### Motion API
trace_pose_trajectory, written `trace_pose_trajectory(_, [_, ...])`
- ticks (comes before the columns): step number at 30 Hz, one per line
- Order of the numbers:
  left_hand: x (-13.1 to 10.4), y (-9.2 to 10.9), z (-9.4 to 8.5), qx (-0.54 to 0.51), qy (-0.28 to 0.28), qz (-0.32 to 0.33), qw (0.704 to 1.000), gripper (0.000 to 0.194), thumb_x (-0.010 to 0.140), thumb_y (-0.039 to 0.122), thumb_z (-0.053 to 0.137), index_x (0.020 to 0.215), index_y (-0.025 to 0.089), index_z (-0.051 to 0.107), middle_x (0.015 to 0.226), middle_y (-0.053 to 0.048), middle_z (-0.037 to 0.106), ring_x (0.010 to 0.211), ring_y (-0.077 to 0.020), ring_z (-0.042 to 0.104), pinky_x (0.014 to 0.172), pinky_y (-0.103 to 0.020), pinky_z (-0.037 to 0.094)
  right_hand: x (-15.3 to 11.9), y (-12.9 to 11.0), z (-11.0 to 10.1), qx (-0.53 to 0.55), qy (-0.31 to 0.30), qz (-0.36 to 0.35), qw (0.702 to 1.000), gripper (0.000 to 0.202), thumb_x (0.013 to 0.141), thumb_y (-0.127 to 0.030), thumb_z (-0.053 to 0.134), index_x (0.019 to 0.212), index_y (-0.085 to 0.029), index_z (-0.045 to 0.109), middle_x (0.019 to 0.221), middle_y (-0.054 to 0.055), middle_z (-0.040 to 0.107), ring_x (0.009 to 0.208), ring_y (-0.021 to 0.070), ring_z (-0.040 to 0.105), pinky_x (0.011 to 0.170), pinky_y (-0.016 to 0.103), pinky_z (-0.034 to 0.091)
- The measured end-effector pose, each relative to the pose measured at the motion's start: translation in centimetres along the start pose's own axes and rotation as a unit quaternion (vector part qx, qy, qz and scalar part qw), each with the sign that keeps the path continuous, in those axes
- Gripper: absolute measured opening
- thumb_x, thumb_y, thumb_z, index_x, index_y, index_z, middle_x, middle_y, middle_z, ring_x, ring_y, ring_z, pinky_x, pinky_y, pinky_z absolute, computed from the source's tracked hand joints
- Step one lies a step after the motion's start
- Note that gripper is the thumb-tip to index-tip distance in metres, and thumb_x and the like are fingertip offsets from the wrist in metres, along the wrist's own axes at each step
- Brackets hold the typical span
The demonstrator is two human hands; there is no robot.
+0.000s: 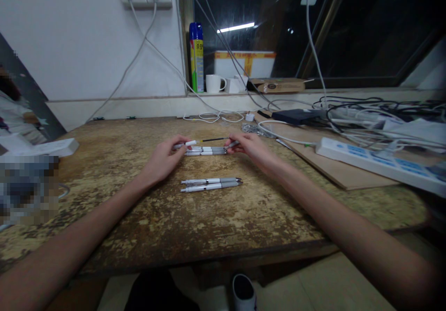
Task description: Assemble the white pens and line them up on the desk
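Between thumb and fingers, my left hand [170, 152] is closed on the white barrel of a pen [190, 143]. From that barrel a thin dark refill [213, 139] runs to the right, its tip reaching my right fingertips. My right hand [248, 144] pinches a short grey pen front piece [234, 144]; whether the refill tip touches it I cannot tell. Just below both hands, several white-and-grey pens [209, 152] lie side by side on the worn wooden table [167, 223]. Closer to me lie two more white pens [211, 187] with grey front ends pointing right.
To the right are a white power strip [376, 160], a brown board [324, 167] and tangled cables [351, 111]. A small clear plastic bag [257, 129] sits behind my right hand. On the sill stand a spray can [197, 60] and a white mug [214, 83]. Blurred items cover the left edge.
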State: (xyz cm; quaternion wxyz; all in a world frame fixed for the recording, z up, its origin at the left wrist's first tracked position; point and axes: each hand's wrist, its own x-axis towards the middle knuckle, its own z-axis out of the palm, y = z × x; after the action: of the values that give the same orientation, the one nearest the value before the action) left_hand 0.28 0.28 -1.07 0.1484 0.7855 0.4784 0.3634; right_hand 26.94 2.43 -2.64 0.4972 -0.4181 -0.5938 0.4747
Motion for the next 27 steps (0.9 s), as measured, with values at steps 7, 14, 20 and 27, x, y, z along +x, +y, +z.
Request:
trace_pose_trajectory(7, [-0.11,0.12,-0.03,-0.009,-0.019,0.015,1.000,0.032,0.099,0.039,0.054,0.118,0.023,0.073,0.124,-0.006,0.074,0.114,-0.0254,0.068,0.107,-0.042,0.048,-0.13,0.06,0.10,-0.145,-0.016,-0.095,0.985,0.022,0.089,-0.038,0.065,0.084,-0.019,0.074,0.078,0.005,0.073,0.078,0.0194,0.066,0.082,0.034,0.051])
trace_pose_trajectory(14, [-0.22,0.39,-0.05,-0.012,-0.053,0.062,0.997,0.036,0.098,0.041,0.058,0.124,0.022,0.074,0.127,-0.007,0.074,0.117,-0.0257,0.067,0.108,-0.041,0.047,-0.55,-0.30,0.59,-0.146,-0.035,-0.103,0.983,0.018,0.086,-0.034,0.069,0.093,-0.019,0.077,0.091,0.008,0.077,0.081,0.0207,0.069,0.079,0.034,0.052])
trace_pose_trajectory(20, [-0.33,0.59,-0.07,-0.042,-0.074,0.063,0.994,0.038,0.099,0.042,0.058,0.128,0.022,0.073,0.130,-0.007,0.073,0.118,-0.0255,0.067,0.105,-0.039,0.049,-0.68,-0.48,0.57,-0.161,-0.058,-0.105,0.980,0.021,0.089,-0.036,0.067,0.089,-0.017,0.076,0.084,0.008,0.075,0.079,0.0203,0.068,0.077,0.035,0.052])
trace_pose_trajectory(27, [-0.37,0.50,-0.02,-0.037,-0.069,0.067,0.995,0.038,0.099,0.043,0.058,0.129,0.024,0.073,0.129,-0.006,0.074,0.116,-0.0247,0.068,0.105,-0.038,0.049,-0.49,-0.29,0.79,-0.131,-0.081,-0.082,0.985,0.025,0.093,-0.038,0.062,0.084,-0.018,0.075,0.089,0.009,0.076,0.080,0.0196,0.068,0.082,0.035,0.052])
